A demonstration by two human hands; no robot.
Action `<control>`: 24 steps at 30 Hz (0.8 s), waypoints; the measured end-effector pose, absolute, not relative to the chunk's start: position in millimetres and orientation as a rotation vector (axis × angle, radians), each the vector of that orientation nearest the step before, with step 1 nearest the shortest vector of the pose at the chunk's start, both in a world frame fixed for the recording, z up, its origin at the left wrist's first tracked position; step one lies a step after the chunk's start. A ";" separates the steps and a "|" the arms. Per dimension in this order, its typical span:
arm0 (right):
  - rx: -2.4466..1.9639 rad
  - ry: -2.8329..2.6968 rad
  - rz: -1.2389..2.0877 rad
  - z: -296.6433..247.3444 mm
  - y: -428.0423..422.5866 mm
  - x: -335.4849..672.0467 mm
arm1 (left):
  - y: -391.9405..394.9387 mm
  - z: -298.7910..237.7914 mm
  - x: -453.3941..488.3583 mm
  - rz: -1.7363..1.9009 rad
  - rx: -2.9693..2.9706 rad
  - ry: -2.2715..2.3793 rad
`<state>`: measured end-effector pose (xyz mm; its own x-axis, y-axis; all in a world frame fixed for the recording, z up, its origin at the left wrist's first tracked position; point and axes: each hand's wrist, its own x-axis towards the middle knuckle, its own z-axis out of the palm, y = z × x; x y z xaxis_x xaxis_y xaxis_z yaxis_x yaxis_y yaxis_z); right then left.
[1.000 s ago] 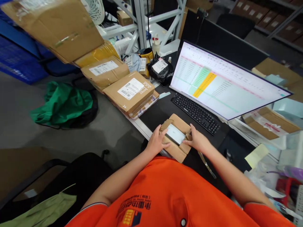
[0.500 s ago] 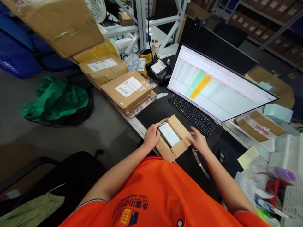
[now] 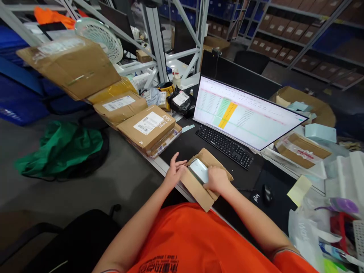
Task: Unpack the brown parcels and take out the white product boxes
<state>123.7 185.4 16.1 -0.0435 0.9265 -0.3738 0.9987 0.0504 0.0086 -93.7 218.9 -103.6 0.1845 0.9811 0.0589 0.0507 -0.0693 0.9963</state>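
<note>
On the desk edge in front of me lies an opened cardboard box (image 3: 196, 189) with its flaps folded out. Inside it sits a smaller pale box (image 3: 198, 169), light blue-white on top. My right hand (image 3: 218, 179) reaches into the carton, its fingers curled over the near right end of the pale box; the fingertips are partly hidden. At the carton's left side, my left hand (image 3: 174, 172) has its fingers spread, close to the cardboard wall and not gripping it.
Behind the carton are a keyboard (image 3: 224, 146) and a monitor (image 3: 244, 113) showing a spreadsheet. Labelled parcels (image 3: 146, 127) are stacked at left. A mouse (image 3: 267, 194) lies at right, near a yellow paper (image 3: 299, 189) and plastic bags. A green bag (image 3: 62, 148) lies on the floor.
My right hand has moved from the carton's right flap onto the pale box inside. My left hand has let go of the carton's left side and spread its fingers. The view has shifted.
</note>
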 end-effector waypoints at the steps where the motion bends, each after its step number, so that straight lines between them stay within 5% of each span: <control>1: 1.969 2.075 -0.430 19.3 186.1 134.1 | 224.0 -107.2 -105.0 1.098 1.345 0.992; 10: 2.231 2.407 -1.388 -9.8 145.5 168.0 | 254.1 -113.0 -130.1 0.564 0.993 0.614; 16: 2.183 2.272 -1.455 -28.9 112.5 171.8 | 240.3 -98.2 -102.8 0.723 0.940 0.644; 21: 2.076 1.925 -1.849 -15.4 108.7 196.3 | 233.0 -97.2 -99.1 0.711 0.960 0.677; 24: 2.119 2.125 -1.703 -10.4 113.1 208.4 | 233.6 -95.1 -96.8 0.694 0.996 0.669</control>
<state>208.4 113.1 -10.4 -0.2163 0.8884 -0.4049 0.5886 -0.2122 -0.7801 -96.8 233.6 -95.1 0.6055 0.7751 -0.1806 -0.2090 0.3738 0.9036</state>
